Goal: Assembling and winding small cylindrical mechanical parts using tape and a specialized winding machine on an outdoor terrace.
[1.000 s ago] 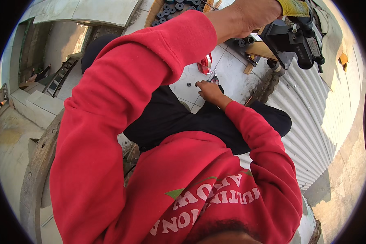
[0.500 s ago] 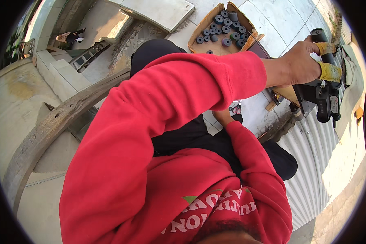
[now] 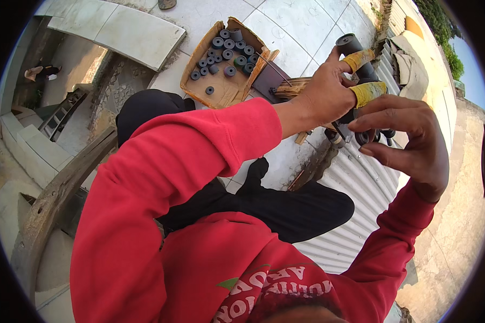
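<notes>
My left hand (image 3: 328,94) reaches across to the right with yellow wrapping on two of its fingers. Those fingers curl over a black cylinder (image 3: 365,70) belonging to a dark machine, whose rounded upper end shows above them. Just below, my right hand (image 3: 415,137) is raised, thumb and fingers pinching a small dark round piece (image 3: 364,137) with a ring-like end. Whether that piece is fixed to the machine cannot be made out. Most of the machine is hidden behind both hands.
An open cardboard box (image 3: 191,81) with several dark rollers stands on the tiled floor ahead. Corrugated metal sheeting (image 3: 334,215) lies to the right of my black-trousered legs. A curved wooden beam (image 3: 54,199) is at the left. Farther off at upper left is another person (image 3: 42,72).
My right hand has come up from my lap, near the scissors, to the machine, now pinching a small dark piece. My left hand stays on the cylinder. The view has shifted right.
</notes>
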The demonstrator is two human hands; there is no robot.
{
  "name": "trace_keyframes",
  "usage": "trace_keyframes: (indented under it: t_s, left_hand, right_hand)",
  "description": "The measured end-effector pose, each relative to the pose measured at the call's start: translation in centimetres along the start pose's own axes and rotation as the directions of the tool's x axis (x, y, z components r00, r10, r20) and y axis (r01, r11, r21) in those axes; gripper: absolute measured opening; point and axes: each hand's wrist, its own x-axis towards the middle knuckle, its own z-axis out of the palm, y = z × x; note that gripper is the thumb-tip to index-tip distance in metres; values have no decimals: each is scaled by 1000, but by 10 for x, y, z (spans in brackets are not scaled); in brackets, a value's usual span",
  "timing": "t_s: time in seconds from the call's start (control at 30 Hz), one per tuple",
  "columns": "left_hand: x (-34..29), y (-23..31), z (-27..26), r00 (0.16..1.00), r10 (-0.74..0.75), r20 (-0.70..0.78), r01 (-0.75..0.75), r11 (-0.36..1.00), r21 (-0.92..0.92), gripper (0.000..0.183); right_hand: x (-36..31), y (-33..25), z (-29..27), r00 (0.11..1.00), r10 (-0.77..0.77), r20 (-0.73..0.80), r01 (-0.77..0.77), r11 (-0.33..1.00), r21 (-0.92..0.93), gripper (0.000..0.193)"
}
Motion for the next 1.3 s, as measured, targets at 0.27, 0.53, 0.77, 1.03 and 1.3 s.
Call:
trace_keyframes:
  t_s: [0.27,0.53,0.77,1.03,1.3]
  left_hand:
    - [1,-1,9,999,-12,-49,15,997,72,67]
    - [0,13,10,993,-112,-46,110,993,-51,55]
    - [-1,8,9,989,-140,-43,137,989,-62,54]
    - [-1,5,9,986,-167,-9,167,986,-1,53]
    - [1,5,9,999,-43,-15,42,998,-43,60]
  right_hand:
    - [144,34,-81,853,493,174,-314,749,-583,37]
    - [187,48,-91,664,624,412,-220,690,-690,40]
    - [189,56,-87,623,627,468,-191,702,-686,44]
    - [177,49,-83,623,670,404,-343,698,-629,45]
    - [167,54,-81,628,709,321,-479,677,-559,44]
